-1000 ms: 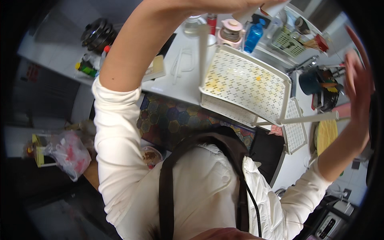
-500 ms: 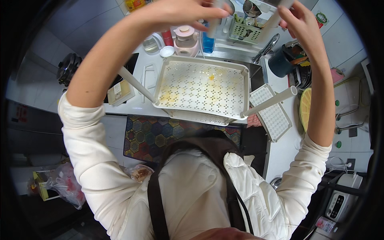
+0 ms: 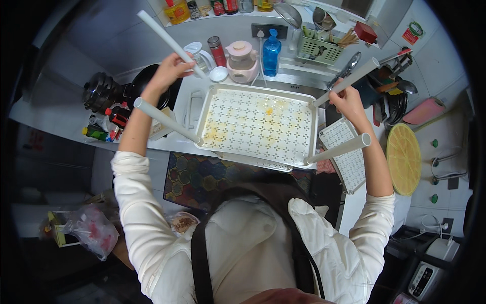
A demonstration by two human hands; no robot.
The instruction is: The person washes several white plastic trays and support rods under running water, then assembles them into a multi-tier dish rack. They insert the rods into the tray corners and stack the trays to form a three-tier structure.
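Observation:
A white plastic rack shelf [image 3: 243,133] with a perforated bottom and yellow stains lies over the counter edge. My left hand [image 3: 171,74] pinches a white tube [image 3: 161,33], which leans outward with its lower end by the shelf's far left corner. At the far right corner, my right hand [image 3: 348,104] grips another tube [image 3: 357,76], its lower end at that corner. Whether either lower end is seated cannot be made out. Two more tubes, a left one [image 3: 164,119] and a right one [image 3: 339,148], rise from the near corners.
A smaller perforated shelf [image 3: 347,154] lies to the right, beside a yellow round board [image 3: 404,158]. Behind stand a pink appliance [image 3: 242,62], a blue bottle [image 3: 272,54], a red-and-grey bottle [image 3: 217,51], a green utensil basket [image 3: 319,49] and a faucet [image 3: 347,68]. A wok [image 3: 144,87] sits left.
Both hands have come down from above the counter's back, each with a tube, to the shelf's far corners. The view has shifted, showing more of the back shelf.

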